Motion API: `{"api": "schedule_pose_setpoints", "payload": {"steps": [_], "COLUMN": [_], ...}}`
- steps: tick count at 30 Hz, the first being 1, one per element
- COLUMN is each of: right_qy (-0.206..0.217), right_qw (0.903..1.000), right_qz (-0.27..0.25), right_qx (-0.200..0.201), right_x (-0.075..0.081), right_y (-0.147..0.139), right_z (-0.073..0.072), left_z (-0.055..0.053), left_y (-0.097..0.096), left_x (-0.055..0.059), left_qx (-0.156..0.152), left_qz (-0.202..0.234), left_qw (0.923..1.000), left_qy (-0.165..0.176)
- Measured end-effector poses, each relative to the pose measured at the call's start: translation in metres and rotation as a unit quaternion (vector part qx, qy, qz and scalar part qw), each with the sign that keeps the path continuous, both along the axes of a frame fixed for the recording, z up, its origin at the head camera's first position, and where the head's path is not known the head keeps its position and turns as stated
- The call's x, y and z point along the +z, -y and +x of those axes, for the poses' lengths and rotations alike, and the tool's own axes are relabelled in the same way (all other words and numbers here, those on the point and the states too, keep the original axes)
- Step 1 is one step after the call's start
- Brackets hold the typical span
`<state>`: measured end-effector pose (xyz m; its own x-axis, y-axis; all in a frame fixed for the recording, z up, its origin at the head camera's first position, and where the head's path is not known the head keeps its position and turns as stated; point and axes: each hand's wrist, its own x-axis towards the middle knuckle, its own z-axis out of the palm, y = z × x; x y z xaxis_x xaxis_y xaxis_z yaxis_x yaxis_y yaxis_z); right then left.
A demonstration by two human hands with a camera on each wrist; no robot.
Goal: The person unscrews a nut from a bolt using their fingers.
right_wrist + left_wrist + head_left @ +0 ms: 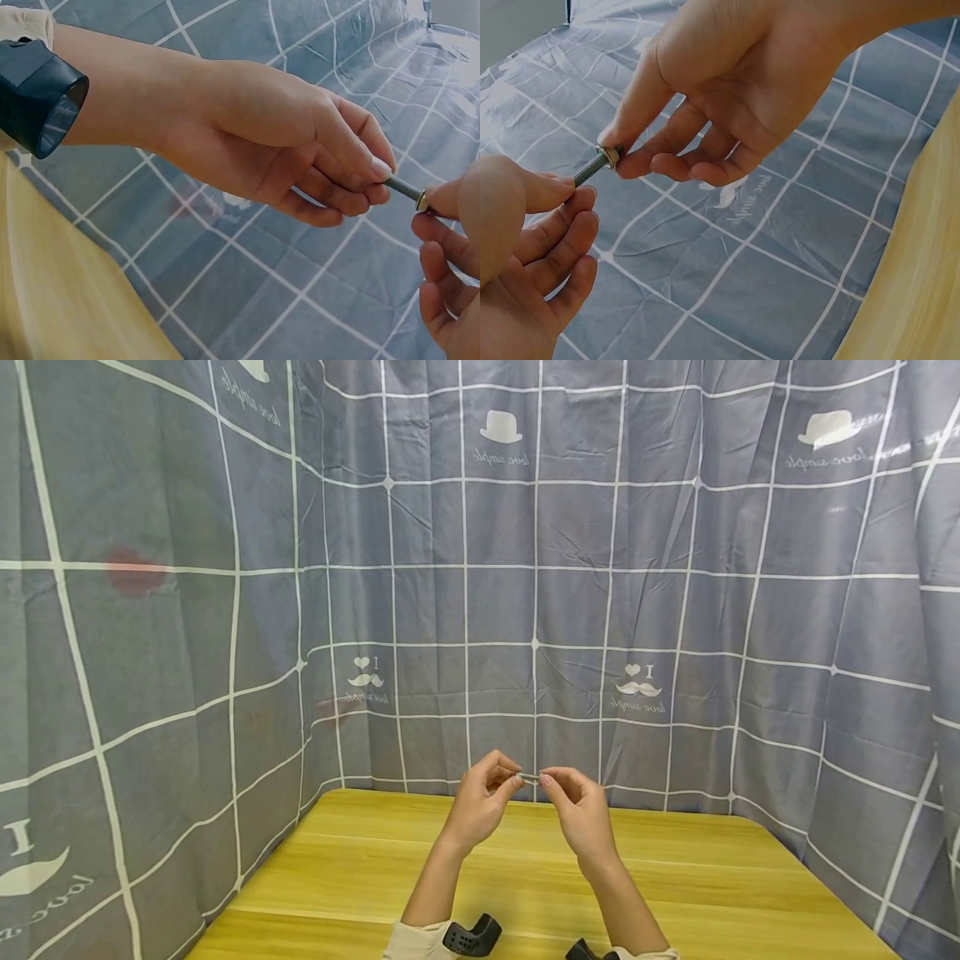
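Held up over the far part of the table, a threaded metal bolt [529,776] spans the gap between my two hands. My left hand [477,802] pinches one end of its grey shank [590,170] between thumb and forefinger. At the opposite end, the thumb and forefinger of my right hand [585,817] pinch a brass-coloured ring-shaped piece [609,155]. Whether this ring is a nut, a washer or the bolt's head is hidden by the fingertips. The remaining fingers of both hands curl loosely below, as the right wrist view also shows around the shank [405,187].
A yellow wood-grain table [525,877] lies beneath the hands. Grey curtains [502,593] with a white grid surround it at the back and sides. Each wrist wears a black device, such as the one on the left wrist [472,935].
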<state>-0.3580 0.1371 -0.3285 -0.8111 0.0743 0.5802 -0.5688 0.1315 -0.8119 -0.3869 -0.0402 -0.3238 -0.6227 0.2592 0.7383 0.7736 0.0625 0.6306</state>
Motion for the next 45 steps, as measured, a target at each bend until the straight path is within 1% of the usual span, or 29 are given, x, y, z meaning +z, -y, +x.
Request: {"api": "schedule_pose_setpoints", "payload": {"steps": [4, 10, 17, 23, 29, 36, 41, 45], "right_qy": [-0.006, -0.003, -0.015, -0.005, -0.013, 0.000, -0.009, -0.003], "right_qw": [1.0000, 1.0000, 0.9999, 1.0000, 0.9999, 1.0000, 0.9999, 0.9999], "right_qz": [-0.001, -0.003, -0.001, -0.001, 0.003, -0.004, -0.007, -0.008], "right_qx": [0.005, 0.002, 0.005, 0.004, 0.009, 0.006, 0.012, 0.006], "right_x": [0.0000, -0.0003, 0.0020, 0.0014, 0.0012, 0.0008, 0.0008, 0.0007], "right_y": [0.0001, 0.0000, 0.0009, 0.0006, 0.0007, 0.0004, 0.0007, 0.0001], "right_z": [0.0003, 0.0000, 0.0006, 0.0003, -0.0001, 0.0001, -0.0003, 0.0000], "left_z": [-0.0006, -0.0008, -0.0007, -0.0002, -0.0005, -0.0002, -0.0007, -0.0006], "left_y": [0.0004, 0.0005, 0.0004, 0.0006, 0.0006, 0.0002, 0.0005, 0.0004], "left_x": [-0.0005, 0.0002, 0.0013, 0.0019, 0.0012, 0.0011, 0.0007, 0.0010], "left_qx": [0.003, 0.005, 0.008, 0.005, 0.007, 0.003, 0.007, 0.010], "left_qz": [-0.003, -0.005, -0.007, -0.005, -0.003, 0.000, -0.002, -0.008], "left_qw": [1.0000, 1.0000, 0.9999, 1.0000, 1.0000, 1.0000, 1.0000, 0.9999], "left_qy": [0.002, 0.004, -0.001, 0.002, 0.004, 0.005, 0.006, 0.008]}}
